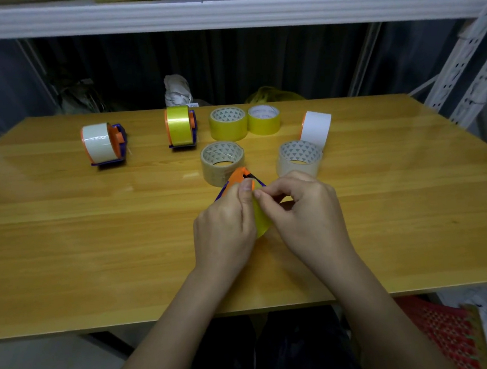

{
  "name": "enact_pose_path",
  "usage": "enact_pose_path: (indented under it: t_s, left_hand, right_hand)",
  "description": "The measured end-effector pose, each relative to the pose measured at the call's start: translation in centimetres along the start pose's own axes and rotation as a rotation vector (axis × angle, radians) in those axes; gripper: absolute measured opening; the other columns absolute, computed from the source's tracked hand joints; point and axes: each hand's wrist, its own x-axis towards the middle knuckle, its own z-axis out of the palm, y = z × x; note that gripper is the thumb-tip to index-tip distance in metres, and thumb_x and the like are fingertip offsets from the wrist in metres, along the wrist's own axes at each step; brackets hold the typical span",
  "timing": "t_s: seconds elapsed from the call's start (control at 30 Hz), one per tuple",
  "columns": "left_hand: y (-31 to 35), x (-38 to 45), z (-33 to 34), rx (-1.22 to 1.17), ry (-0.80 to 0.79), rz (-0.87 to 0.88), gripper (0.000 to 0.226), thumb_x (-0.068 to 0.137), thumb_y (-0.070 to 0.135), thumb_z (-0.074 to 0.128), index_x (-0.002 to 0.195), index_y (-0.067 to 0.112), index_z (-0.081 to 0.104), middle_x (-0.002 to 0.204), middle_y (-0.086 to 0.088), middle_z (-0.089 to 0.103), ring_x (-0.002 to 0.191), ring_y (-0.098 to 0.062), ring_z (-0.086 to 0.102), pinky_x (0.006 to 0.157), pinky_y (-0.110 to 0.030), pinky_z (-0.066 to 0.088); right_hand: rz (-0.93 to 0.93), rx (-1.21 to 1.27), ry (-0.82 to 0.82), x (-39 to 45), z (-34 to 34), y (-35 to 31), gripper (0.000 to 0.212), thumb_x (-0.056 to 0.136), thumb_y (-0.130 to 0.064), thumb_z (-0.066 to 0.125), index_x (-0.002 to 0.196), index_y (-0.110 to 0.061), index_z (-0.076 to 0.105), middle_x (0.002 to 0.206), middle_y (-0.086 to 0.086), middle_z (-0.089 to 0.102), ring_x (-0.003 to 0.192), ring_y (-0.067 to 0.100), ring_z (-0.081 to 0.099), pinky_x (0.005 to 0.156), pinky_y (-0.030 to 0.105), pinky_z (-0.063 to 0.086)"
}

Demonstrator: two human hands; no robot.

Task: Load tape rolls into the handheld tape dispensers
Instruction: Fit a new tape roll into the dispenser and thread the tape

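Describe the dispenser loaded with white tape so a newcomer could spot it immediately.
Start at the wooden table and look to its far left. The dispenser with white tape stands alone there; its neighbour, the dispenser with yellow tape, sits nearer the loose rolls.

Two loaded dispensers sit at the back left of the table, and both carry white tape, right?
Not quite. In the head view only the left dispenser carries white tape; the other dispenser holds a yellow roll. Both do sit loaded at the back left of the table.
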Motion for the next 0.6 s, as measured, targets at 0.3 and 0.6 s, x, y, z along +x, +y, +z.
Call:
enact_pose_path:
  t_s: [0.3, 0.6]
  left_hand:
    - [-0.24, -0.03, 0.02, -0.006, -0.001, -0.013, 0.053, 0.096, 0.037, 0.025, 0.085, 0.004, 0.064, 0.056, -0.013, 0.061, 0.05, -0.037, 0.058, 0.043, -0.033, 0.04]
    - [-0.08, 0.29, -0.26, -0.03, -0.053, -0.029, 0.061, 0.093, 0.047, 0.015, 0.089, 0.008, 0.062, 0.062, -0.012, 0.062, 0.058, -0.038, 0.059, 0.047, -0.036, 0.038]
  right_hand:
    - [0.159, 0.169, -0.043, 0.24, -0.31, 0.61, 0.008, 0.085, -0.019, 0.071, 0.078, -0.02, 0.076, 0.077, -0.006, 0.069, 0.073, 0.008, 0.064, 0.064, 0.029, 0.054]
    - [0.026, -0.014, -0.008, -0.11, -0.13, -0.35, 0.008, 0.081, -0.024, 0.072, 0.086, -0.02, 0.078, 0.08, -0.006, 0.067, 0.071, 0.011, 0.062, 0.06, 0.038, 0.053]
